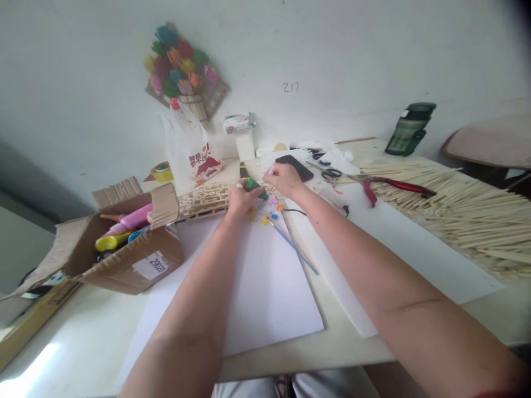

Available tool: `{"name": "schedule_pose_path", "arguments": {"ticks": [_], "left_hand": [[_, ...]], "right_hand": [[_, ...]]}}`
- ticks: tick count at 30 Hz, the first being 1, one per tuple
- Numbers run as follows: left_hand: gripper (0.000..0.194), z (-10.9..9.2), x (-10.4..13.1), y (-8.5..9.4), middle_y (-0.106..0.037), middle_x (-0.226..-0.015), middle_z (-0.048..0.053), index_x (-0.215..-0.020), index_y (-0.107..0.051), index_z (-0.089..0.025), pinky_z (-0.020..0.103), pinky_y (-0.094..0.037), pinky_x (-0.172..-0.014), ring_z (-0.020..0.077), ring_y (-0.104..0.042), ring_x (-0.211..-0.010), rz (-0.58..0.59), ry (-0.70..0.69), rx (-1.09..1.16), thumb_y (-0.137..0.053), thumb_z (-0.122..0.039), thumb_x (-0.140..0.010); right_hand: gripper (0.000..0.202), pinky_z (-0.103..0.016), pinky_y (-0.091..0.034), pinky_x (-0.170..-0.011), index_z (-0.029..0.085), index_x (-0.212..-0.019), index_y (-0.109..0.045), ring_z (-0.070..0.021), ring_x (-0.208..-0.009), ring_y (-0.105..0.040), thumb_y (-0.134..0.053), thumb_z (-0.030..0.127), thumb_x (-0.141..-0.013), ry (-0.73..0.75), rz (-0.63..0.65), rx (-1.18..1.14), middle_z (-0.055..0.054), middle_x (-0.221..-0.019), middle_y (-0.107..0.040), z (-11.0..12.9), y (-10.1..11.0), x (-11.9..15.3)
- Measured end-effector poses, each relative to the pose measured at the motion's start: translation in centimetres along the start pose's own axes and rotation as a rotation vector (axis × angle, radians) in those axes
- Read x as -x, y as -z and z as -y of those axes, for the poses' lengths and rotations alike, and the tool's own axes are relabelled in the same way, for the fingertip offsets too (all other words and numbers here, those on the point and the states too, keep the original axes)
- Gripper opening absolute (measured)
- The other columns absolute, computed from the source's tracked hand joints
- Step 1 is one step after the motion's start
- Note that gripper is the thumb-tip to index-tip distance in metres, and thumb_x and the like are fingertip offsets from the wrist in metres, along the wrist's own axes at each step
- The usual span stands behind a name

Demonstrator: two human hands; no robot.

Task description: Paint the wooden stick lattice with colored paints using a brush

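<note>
My left hand [240,198] is wrapped round a dark green bottle [255,188], its lower end tilted down toward a paint palette [261,209]. The palette carries yellow, orange, pink and blue blobs. My right hand [282,178] is pinched on a small pale thing [270,170], too small to name, just right of the bottle. A thin blue paintbrush [293,246] lies with its tip at the palette and its handle across white paper [265,309].
An open cardboard box [124,271] of paint bottles stands at the left, near a plastic bag [182,155]. A phone [295,167], scissors [332,172], red-handled pliers [398,185], many wooden sticks [468,210] and a green flask [410,130] occupy the back and right.
</note>
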State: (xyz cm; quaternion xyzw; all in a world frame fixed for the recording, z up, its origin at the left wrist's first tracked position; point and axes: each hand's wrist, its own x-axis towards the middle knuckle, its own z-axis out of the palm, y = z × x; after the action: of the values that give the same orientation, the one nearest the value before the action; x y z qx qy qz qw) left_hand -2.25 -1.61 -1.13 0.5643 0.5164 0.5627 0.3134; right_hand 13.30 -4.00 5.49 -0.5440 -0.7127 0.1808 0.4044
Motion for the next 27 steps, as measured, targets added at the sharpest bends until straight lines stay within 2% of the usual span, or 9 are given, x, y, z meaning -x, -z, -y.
{"name": "schedule_pose_path", "arguments": {"ticks": [6,10,15,19,27], "left_hand": [[0.028,-0.5,0.4,0.2,-0.058,-0.064,-0.001,-0.077,-0.059,-0.019,0.027,-0.042,-0.06,0.015,-0.054,-0.062,0.031,-0.055,-0.145,-0.076,-0.034,-0.06],[0.024,-1.6,0.9,0.2,-0.055,-0.064,-0.002,-0.078,-0.054,-0.021,0.029,-0.042,-0.064,0.0173,-0.055,-0.066,0.019,-0.063,-0.275,-0.072,-0.029,-0.063],[0.026,-2.5,1.2,0.2,-0.053,-0.061,-0.003,-0.077,-0.049,-0.023,0.031,-0.043,-0.066,0.0188,-0.056,-0.066,0.078,-0.077,-0.37,-0.071,-0.021,-0.063],[0.025,-2.4,1.0,0.5,-0.054,-0.061,-0.003,-0.076,-0.05,-0.023,0.032,-0.044,-0.066,0.0184,-0.056,-0.064,0.068,-0.144,-0.367,-0.072,-0.024,-0.063],[0.025,-1.9,0.6,0.8,-0.053,-0.059,-0.003,-0.074,-0.052,-0.022,0.029,-0.041,-0.061,0.0163,-0.054,-0.061,-0.001,-0.142,-0.285,-0.073,-0.031,-0.064]], "right_hand": [[0.013,-0.025,-0.045,-0.075,0.017,-0.072,-0.069,-0.0163,-0.079,-0.063,-0.058,0.024,-0.072,-0.004,0.011,-0.016,-0.001,-0.074,-0.068,0.0,0.0,0.0],[0.014,-0.026,-0.045,-0.076,0.017,-0.072,-0.069,-0.0161,-0.079,-0.063,-0.057,0.024,-0.072,0.011,0.014,-0.023,-0.001,-0.074,-0.069,-0.1,0.0,-0.1],[0.014,-0.026,-0.045,-0.076,0.017,-0.072,-0.069,-0.0159,-0.079,-0.063,-0.057,0.025,-0.072,0.017,0.016,-0.019,-0.001,-0.075,-0.069,-0.1,0.0,-0.1],[0.014,-0.026,-0.045,-0.075,0.017,-0.071,-0.069,-0.0159,-0.078,-0.063,-0.058,0.025,-0.072,0.024,0.005,-0.028,-0.001,-0.074,-0.068,-0.2,0.0,-0.2],[0.013,-0.024,-0.045,-0.072,0.018,-0.073,-0.07,-0.0157,-0.079,-0.063,-0.059,0.025,-0.072,-0.007,-0.013,-0.019,-0.001,-0.074,-0.069,0.0,0.3,0.0]]}}
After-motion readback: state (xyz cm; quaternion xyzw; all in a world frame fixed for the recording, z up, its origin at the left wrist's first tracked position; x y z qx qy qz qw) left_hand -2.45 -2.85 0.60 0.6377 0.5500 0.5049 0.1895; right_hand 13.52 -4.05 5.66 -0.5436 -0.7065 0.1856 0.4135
